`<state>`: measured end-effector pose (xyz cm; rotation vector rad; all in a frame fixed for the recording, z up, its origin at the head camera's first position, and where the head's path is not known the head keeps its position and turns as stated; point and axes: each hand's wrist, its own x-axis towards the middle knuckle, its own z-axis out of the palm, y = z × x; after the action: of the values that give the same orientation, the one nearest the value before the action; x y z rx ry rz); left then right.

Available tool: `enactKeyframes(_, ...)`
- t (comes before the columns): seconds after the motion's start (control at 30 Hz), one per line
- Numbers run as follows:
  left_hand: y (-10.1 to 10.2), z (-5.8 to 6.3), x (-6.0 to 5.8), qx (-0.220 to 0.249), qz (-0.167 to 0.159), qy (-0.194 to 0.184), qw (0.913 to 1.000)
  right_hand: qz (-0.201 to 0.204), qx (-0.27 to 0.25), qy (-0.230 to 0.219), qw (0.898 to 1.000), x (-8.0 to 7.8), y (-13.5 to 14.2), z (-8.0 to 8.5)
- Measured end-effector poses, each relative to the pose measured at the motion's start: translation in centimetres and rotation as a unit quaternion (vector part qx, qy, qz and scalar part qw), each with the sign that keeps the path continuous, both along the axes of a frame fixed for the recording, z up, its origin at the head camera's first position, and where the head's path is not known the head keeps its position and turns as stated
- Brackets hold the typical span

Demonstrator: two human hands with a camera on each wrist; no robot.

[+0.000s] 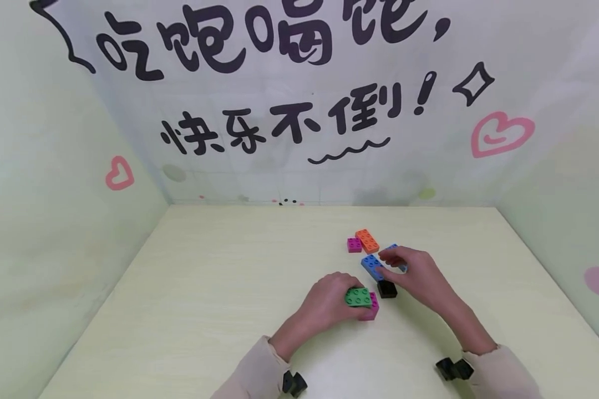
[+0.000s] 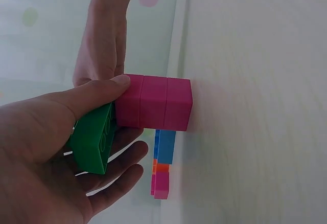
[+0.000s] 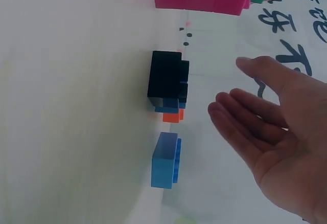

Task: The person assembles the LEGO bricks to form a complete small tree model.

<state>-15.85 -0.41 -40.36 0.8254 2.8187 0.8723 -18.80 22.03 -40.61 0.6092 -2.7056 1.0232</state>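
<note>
My left hand (image 1: 329,299) curls round a green toy building brick (image 1: 358,297), studs up in the head view. Its thumb rests against the top of a pink brick stack (image 2: 153,103), three bricks tall and right beside the green one. In the left wrist view the green brick sits tilted against the stack's studded end. My right hand (image 1: 419,274) is over the loose bricks, fingers loosely bent with nothing between them. Below it are a black brick (image 1: 387,289), a blue brick (image 1: 372,265) and a second blue brick (image 3: 164,165), partly hidden by the hand in the head view.
Farther back on the pale table (image 1: 204,277) lie an orange brick (image 1: 366,240) and a small pink brick (image 1: 354,245), side by side. Walls with printed lettering and hearts enclose the table at the back and both sides.
</note>
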Motion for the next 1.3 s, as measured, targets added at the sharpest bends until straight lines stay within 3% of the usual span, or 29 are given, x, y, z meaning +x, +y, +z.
enactKeyframes(0.13,0.3,-0.2,0.1,-0.001,0.0,-0.007,1.0,-0.043,0.046,-0.058,0.996,-1.0,-0.4,-0.5)
enactKeyframes(0.27,0.6,-0.1,0.2,-0.003,-0.001,-0.009,1.0,-0.06,0.083,-0.097,0.99,-1.6,-0.7,-0.9)
enactKeyframes(0.77,0.4,0.1,0.1,-0.002,0.001,-0.011,0.9999,-0.085,0.124,-0.088,0.985,-2.0,-1.8,-1.4)
enactKeyframes(1.0,0.1,0.1,0.0,-0.002,0.001,-0.005,1.0,-0.069,0.108,-0.075,0.989,-2.0,-1.7,-1.1)
enactKeyframes(1.17,0.0,-0.1,0.0,0.004,-0.002,-0.005,1.0,-0.044,0.06,-0.055,0.996,-1.0,-0.5,0.6)
enactKeyframes(1.3,0.0,-0.2,-0.1,0.008,0.0,-0.007,0.9999,0.003,0.027,-0.035,0.999,0.4,0.6,2.2)
